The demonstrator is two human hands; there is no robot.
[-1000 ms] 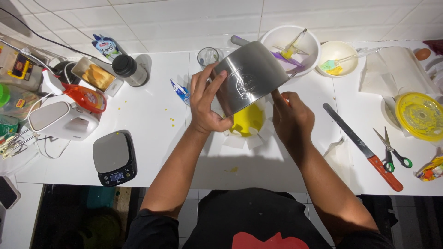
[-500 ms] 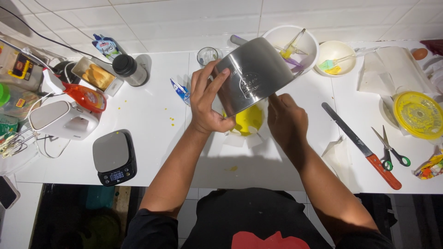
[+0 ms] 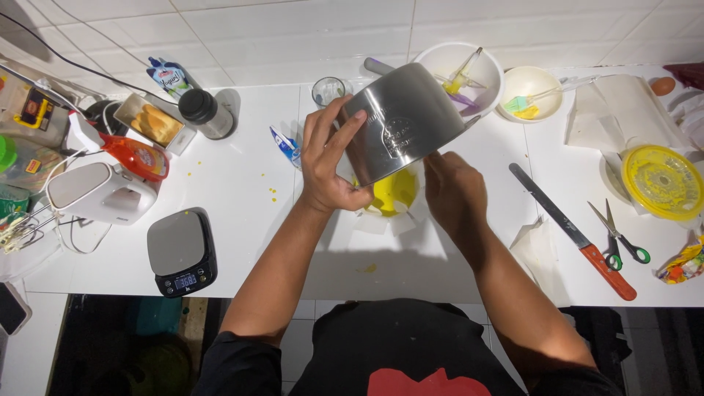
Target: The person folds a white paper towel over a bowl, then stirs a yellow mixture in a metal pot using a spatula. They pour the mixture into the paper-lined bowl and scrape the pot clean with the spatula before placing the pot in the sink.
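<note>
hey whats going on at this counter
A person stands at a white counter, tipping a steel bowl over a yellow-filled container. The left hand grips the bowl's side; the right hand is at its lower edge. A digital scale, a long knife and scissors lie nearby.

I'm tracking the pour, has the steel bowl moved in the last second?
Barely. The steel bowl has shifted slightly left against the white mixing bowl, staying tilted over the yellow batter.

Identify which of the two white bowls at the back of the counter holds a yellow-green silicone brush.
The smaller white bowl, right of the larger white bowl. The larger one instead holds a utensil with purple and yellow parts.
</note>
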